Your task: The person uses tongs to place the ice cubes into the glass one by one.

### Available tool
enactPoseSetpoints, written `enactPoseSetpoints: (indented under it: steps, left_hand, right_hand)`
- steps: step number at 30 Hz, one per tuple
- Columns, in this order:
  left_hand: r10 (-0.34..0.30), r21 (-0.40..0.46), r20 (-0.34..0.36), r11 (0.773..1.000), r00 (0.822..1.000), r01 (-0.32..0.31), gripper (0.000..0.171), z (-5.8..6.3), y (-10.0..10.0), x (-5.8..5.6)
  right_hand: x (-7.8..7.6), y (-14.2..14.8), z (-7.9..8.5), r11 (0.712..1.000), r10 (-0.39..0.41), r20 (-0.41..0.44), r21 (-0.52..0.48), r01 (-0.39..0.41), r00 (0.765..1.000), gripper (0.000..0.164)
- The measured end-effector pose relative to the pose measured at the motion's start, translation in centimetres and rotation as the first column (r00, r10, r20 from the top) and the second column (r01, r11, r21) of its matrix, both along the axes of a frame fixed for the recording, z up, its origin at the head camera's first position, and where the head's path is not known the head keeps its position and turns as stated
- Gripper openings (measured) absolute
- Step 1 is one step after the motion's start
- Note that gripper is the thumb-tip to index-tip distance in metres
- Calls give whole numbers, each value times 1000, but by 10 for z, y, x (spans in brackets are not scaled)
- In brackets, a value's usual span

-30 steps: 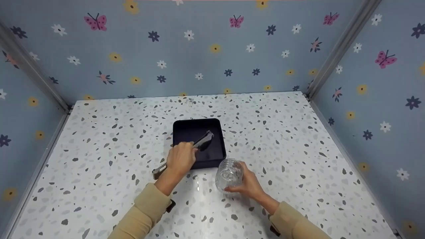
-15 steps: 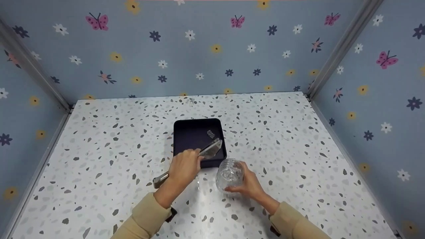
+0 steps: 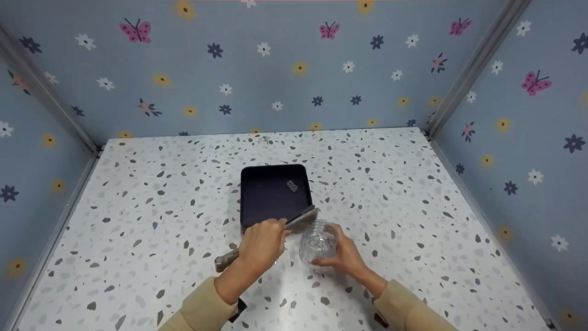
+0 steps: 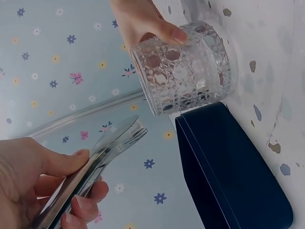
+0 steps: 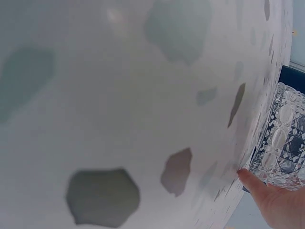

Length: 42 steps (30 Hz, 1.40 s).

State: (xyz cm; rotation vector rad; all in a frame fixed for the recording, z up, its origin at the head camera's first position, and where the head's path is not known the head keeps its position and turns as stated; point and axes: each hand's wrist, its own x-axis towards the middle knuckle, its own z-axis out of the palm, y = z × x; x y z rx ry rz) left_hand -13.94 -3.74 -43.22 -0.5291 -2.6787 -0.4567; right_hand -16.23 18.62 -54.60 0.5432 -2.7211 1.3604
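Note:
My left hand (image 3: 262,243) grips metal serving tongs (image 4: 71,186), its fingers wrapped round the arms. One tip is broad and flat, the other pronged like a fork. The tips lie close together over the tray's front right corner, right by the glass's rim; nothing shows plainly between them. With my right hand (image 3: 347,257) I hold a clear cut-glass tumbler (image 3: 317,243), thumb and fingers round its side. It stands just off the corner of the dark square tray (image 3: 275,172). A small clear, cube-like piece (image 3: 292,186) lies inside the tray, towards the right.
The white speckled tabletop (image 3: 390,193) spreads out around the tray. A blue panel with flowers and butterflies (image 3: 257,69) rises behind it, and similar panels (image 3: 519,151) close in the sides.
My left hand has brought the tongs from inside the tray down and right to its front right corner, beside the glass. The clear piece has come into view. The right hand stays put.

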Motion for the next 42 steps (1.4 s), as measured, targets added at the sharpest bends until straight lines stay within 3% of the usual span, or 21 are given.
enactPoseSetpoints:
  steps: [10,21,32,42]
  left_hand:
    - [-44,-20,-9,999,999,43,18,-1,7,11]
    - [-63,23,9,998,998,62,35,-3,7,16]
    - [-8,30,18,1000,1000,8,38,-4,2,12]
    - [65,32,36,997,997,-67,38,-6,-3,1]
  right_hand:
    - [-1,0,0,1000,2,23,-17,-2,1000,91]
    - [1,0,-2,1000,-9,22,7,8,1000,90]
    - [-1,0,-1,1000,10,15,4,-10,1000,92]
    - [-1,0,0,1000,0,7,-1,0,1000,93]
